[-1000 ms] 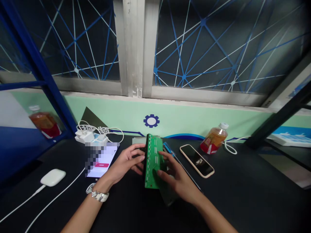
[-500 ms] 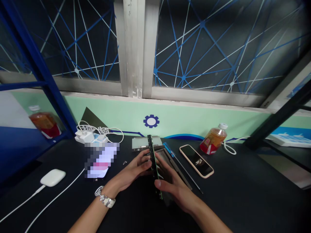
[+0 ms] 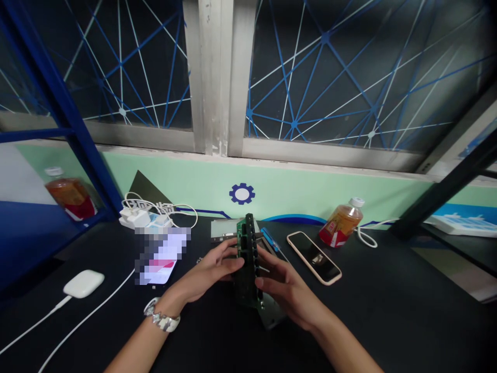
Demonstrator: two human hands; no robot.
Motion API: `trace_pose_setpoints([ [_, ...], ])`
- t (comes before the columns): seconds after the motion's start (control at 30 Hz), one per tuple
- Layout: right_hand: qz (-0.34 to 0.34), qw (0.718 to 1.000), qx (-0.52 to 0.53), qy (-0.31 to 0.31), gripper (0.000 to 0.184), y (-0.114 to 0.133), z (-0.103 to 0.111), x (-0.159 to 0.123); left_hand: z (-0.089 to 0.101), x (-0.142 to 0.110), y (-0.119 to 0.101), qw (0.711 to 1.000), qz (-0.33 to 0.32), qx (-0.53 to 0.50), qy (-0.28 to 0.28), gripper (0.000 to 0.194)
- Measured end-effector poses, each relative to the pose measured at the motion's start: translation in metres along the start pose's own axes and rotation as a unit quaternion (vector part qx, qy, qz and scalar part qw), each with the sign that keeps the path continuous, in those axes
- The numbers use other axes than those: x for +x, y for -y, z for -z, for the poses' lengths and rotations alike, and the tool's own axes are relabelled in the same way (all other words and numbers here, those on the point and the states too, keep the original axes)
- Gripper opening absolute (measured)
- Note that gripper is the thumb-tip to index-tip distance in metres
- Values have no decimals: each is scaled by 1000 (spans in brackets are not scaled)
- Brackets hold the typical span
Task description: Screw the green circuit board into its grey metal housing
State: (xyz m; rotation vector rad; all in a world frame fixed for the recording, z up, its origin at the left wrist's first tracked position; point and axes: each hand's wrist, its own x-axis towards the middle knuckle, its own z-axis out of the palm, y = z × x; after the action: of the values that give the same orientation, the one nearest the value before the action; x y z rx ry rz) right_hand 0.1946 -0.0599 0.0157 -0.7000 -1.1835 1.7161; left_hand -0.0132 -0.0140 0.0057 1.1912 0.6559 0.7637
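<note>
Between my hands stands a green circuit board (image 3: 247, 264), tilted up with its side of black connectors facing me. My left hand (image 3: 212, 270) grips its left edge, and my right hand (image 3: 283, 289) holds its right edge. The lower part of the board hides what lies behind it. Below it, a grey metal panel (image 3: 274, 315) lies on the black table (image 3: 388, 305) and is partly covered. A flat metal enclosure (image 3: 227, 229) sits behind the board. A blue-handled screwdriver (image 3: 269, 239) lies just beyond my right fingers.
A phone (image 3: 313, 257) and a drink bottle (image 3: 340, 224) stand to the right. On the left are a blurred phone (image 3: 161, 256), small screws (image 3: 199, 260), a white charger with cables (image 3: 135, 218) and a white earbud case (image 3: 83, 284). A window and green wall rise behind the table.
The board has turned from showing its green face, through edge-on, to showing its connector side. Both hands have stayed on it. The metal panel beneath is now more visible.
</note>
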Motion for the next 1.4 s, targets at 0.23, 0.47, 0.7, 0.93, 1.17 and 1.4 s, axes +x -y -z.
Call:
trace_pose_setpoints([
  [0.23, -8, 999, -47, -17, 57, 7, 22, 2, 23, -11, -13, 1000, 3, -11, 13, 54],
  [0.47, 9, 997, -69, -37, 53, -3, 25, 8, 21, -5, -9, 998, -9, -57, 17, 49],
  [0.7, 63, 991, -110, -30, 48, 2, 15, 7, 12, 2, 8, 991, 11, -121, 61, 40],
  [0.93, 118, 982, -145, -19, 48, -1, 19, 5, 5, -6, 9, 980, 81, -103, 146, 50],
  [1.17, 165, 948, -268, -48, 44, -11, 16, 0, -5, -9, 5, 980, 66, 12, 190, 65],
  [1.4, 150, 957, -211, -132, 35, -3, 14, 2, 0, 2, 10, 973, -113, 201, 8, 110],
])
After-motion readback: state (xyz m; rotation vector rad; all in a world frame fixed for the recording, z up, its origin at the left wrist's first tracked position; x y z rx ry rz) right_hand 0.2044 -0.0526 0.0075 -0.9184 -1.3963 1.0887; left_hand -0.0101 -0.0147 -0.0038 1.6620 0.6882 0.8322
